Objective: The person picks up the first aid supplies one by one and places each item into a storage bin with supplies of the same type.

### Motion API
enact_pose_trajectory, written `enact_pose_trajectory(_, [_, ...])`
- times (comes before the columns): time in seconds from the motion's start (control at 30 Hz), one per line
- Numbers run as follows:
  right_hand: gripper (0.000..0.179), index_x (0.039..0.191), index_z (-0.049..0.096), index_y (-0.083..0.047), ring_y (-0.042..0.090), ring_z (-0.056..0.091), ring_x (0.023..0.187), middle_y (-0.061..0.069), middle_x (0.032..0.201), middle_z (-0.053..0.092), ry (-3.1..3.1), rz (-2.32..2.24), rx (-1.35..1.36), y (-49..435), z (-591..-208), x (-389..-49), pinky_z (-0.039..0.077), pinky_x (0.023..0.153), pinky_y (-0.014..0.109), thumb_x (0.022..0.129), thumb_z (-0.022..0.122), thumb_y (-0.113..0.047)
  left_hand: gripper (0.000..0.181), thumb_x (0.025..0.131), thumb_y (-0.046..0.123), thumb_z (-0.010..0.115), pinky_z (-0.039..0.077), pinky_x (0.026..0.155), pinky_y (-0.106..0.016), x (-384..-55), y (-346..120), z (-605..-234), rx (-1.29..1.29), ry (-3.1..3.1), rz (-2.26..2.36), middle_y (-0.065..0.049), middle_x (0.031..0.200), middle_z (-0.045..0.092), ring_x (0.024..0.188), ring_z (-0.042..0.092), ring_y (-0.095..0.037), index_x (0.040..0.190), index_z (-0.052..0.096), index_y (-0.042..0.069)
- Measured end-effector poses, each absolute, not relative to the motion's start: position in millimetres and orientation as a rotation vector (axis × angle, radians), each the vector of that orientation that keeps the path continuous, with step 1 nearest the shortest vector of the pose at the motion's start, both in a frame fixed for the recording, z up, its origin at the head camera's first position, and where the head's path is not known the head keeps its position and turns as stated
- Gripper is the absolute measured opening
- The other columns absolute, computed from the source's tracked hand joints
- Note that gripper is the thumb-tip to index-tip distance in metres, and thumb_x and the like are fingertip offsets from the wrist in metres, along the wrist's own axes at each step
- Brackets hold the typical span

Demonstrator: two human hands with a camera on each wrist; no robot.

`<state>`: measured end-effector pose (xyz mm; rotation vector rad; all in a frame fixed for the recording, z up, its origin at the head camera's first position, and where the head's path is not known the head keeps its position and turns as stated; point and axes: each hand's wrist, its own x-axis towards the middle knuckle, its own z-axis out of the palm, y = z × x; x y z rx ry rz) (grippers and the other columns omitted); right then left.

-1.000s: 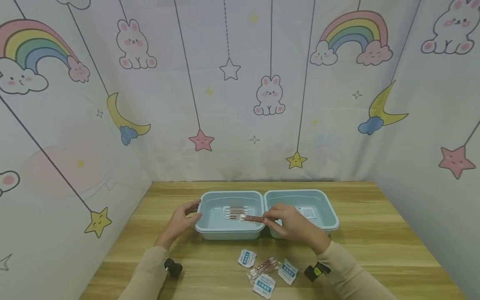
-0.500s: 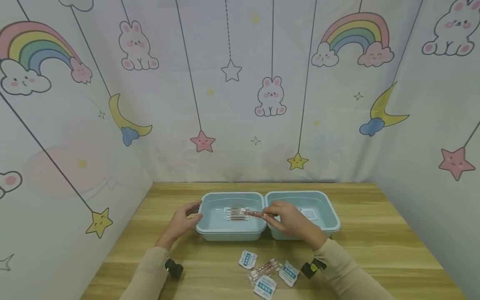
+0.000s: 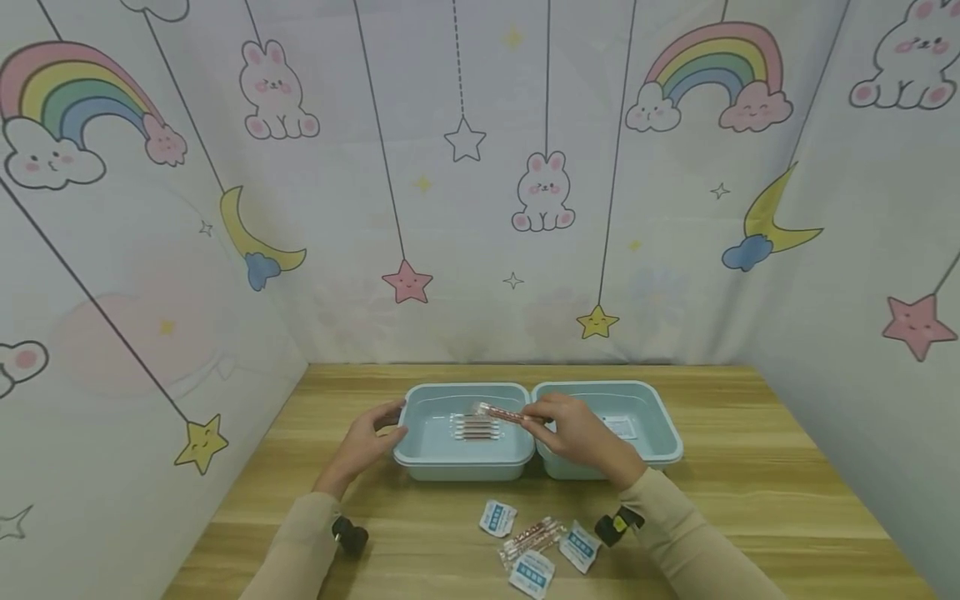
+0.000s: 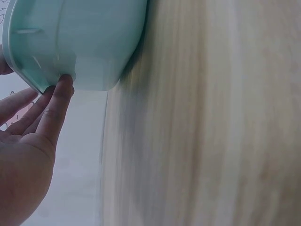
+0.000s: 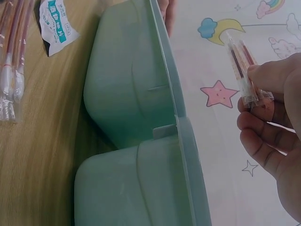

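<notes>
Right hand (image 3: 572, 425) pinches clear plastic packet of slim reddish-brown sticks (image 3: 499, 412) over pale-blue rectangular plastic tub (image 3: 465, 472), left of that hand. Left hand (image 3: 366, 442), fingers loosely extended, touches tub beside it, grasping nothing.

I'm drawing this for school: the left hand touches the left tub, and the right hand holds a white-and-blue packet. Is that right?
Not quite: the right hand holds wrapped brown sticks, as the right wrist view shows. The left hand does touch the left tub.
</notes>
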<state>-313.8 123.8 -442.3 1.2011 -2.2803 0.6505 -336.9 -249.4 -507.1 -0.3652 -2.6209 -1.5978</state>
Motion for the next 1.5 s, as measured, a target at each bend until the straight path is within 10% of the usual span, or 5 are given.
enact_pose_trajectory(1.5, [0.01, 0.097, 0.073, -0.012, 0.006, 0.053, 0.069, -0.004, 0.08, 0.063, -2.305, 0.626, 1.079, 104, -452, -333, 0.047, 0.06, 0.022, 0.089, 0.071, -0.018, 0.055, 0.09, 0.013, 0.067, 0.048, 0.1, -0.05, -337, -250, -508, -0.347, -2.633, -1.574, -0.019, 0.132, 0.059, 0.121, 0.057, -0.036, 0.141, 0.049, 0.003])
